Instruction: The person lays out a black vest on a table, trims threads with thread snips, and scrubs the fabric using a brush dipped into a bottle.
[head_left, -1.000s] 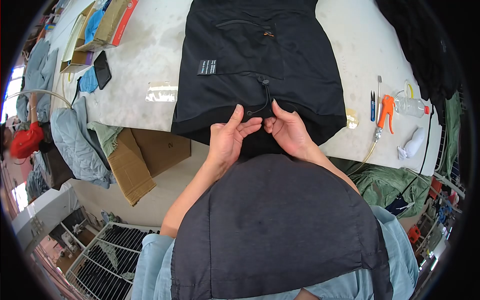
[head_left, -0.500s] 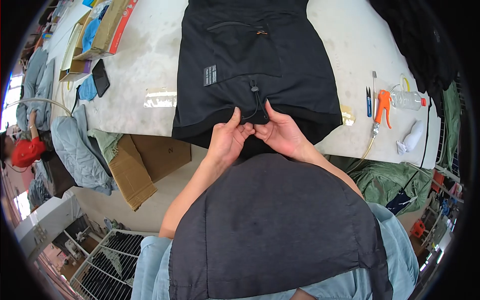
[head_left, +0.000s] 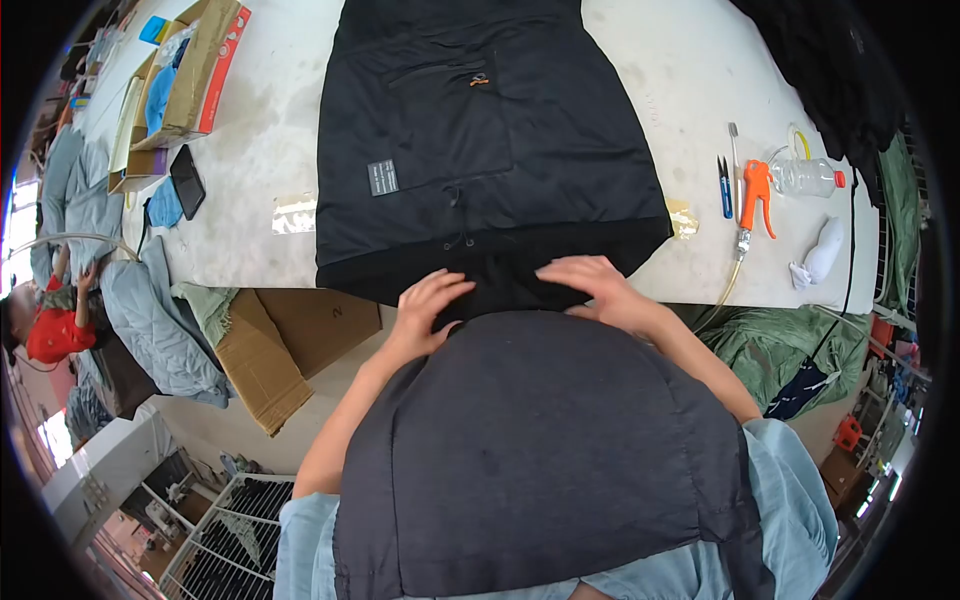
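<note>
A black garment (head_left: 560, 150) lies on the white table, its near edge hanging over the front. It has a zipped pocket with an orange pull (head_left: 479, 82), a label (head_left: 383, 178) and a drawcord (head_left: 457, 240) near the hem. My left hand (head_left: 425, 312) rests at the hem left of the cord, fingers apart and curved over the black fabric. On the right, my right hand (head_left: 602, 290) lies on the hem with its fingers stretched out. Neither hand pinches the cord. The thumbs are partly hidden by the fabric and the dark apron (head_left: 540, 450).
Boxes (head_left: 195, 80) and a phone (head_left: 186, 182) lie at the left. At the right are an orange air gun (head_left: 757, 195), snips (head_left: 725, 188), a bottle (head_left: 808, 178) and a white bundle (head_left: 822, 252). A person in red (head_left: 62, 335) is far left.
Both hands have let go of the cord area and spread apart along the hem. The drawcord and hem now lie flatter, and the garment sits further left in view.
</note>
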